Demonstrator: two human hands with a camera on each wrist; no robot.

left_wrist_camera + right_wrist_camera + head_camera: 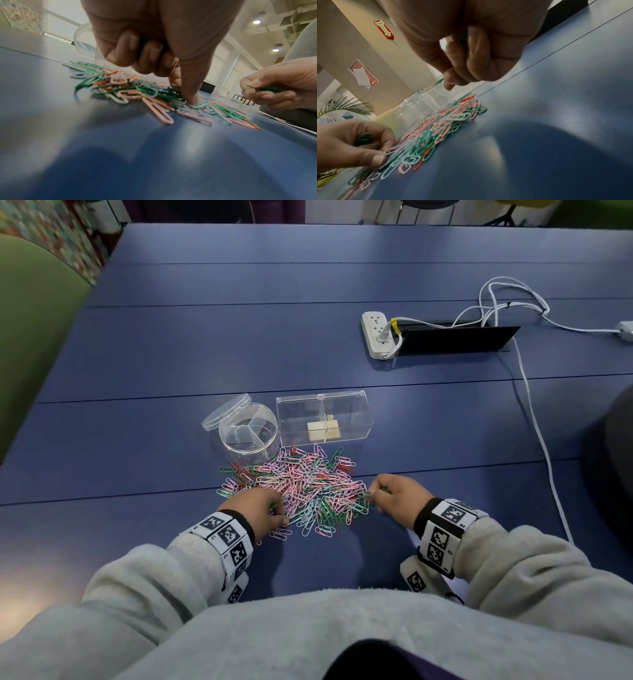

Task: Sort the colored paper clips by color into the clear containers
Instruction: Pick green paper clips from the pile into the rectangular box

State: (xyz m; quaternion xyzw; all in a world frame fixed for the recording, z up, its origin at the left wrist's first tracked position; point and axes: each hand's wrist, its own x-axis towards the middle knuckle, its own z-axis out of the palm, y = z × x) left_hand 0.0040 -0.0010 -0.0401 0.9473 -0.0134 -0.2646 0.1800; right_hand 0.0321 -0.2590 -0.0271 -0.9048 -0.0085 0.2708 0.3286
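A heap of pink, green, light blue and red paper clips (301,487) lies on the blue table (239,344). Behind it stand a round clear container (248,436) with dividers and a rectangular clear box (323,419). My left hand (260,510) sits at the heap's near left edge; its curled fingers (150,50) hold dark green clips while thumb and forefinger reach into the heap (171,102). My right hand (397,498) hovers at the heap's right edge, gripping green clips (264,88) in curled fingers (462,39).
The round container's lid (226,411) leans against its left side. A white power strip (376,335) with cables (534,412) and a black cable hatch (452,338) lie at the back right. A green chair (30,330) stands left of the table.
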